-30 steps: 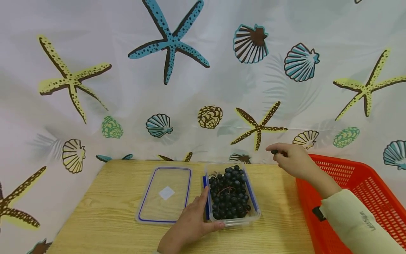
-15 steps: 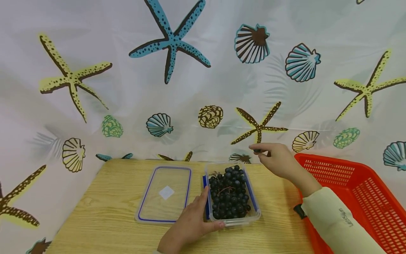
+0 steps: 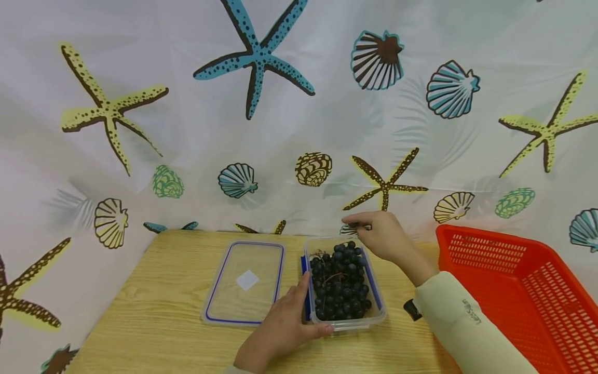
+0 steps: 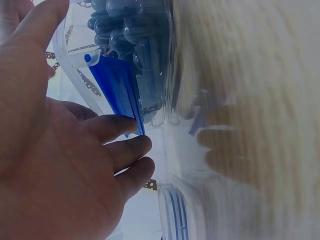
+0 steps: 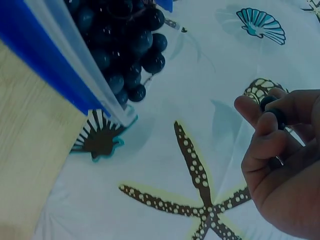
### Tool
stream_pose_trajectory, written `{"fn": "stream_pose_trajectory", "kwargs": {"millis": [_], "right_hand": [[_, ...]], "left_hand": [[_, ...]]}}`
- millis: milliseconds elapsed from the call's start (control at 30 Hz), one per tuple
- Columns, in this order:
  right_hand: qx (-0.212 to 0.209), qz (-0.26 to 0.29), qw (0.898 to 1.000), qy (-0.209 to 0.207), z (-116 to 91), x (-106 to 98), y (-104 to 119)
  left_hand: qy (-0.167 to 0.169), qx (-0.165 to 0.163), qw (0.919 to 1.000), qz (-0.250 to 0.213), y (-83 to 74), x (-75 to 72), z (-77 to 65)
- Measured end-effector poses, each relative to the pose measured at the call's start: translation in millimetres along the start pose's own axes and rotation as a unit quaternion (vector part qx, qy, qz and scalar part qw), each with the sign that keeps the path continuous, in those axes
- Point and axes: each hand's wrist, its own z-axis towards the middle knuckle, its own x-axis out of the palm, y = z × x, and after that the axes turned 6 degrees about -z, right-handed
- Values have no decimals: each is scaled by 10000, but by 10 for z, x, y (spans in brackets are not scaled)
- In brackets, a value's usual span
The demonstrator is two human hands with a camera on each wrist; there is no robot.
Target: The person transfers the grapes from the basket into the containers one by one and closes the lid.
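A clear plastic container with blue side clips stands on the wooden table, filled with dark grapes. At its near left corner is my left hand, the thumb along the front rim and the fingers straight along the left side. The left wrist view shows those fingertips at a hanging blue clip. My right hand is raised over the container's far right corner and pinches dark grapes between thumb and fingers. To the left lies the clear lid with its blue seal.
A red perforated plastic basket stands at the right, beside my right forearm. Behind the wooden table hangs a white cloth printed with starfish and shells.
My right hand has travelled left from near the red basket to the container's far edge, still pinching the grapes. My left hand stays at the container.
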Motion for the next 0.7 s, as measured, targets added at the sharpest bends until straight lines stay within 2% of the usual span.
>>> {"fn": "stream_pose_trajectory", "kwargs": {"millis": [167, 400, 700], "right_hand": [[35, 180, 9998, 14, 67, 189, 50], [25, 68, 9999, 77, 146, 446, 58], [91, 49, 9998, 178, 244, 596, 27]], "left_hand": [[41, 15, 10000, -50, 5, -4, 0], [97, 18, 9999, -105, 3, -5, 1], [85, -10, 9999, -94, 2, -15, 6]]}}
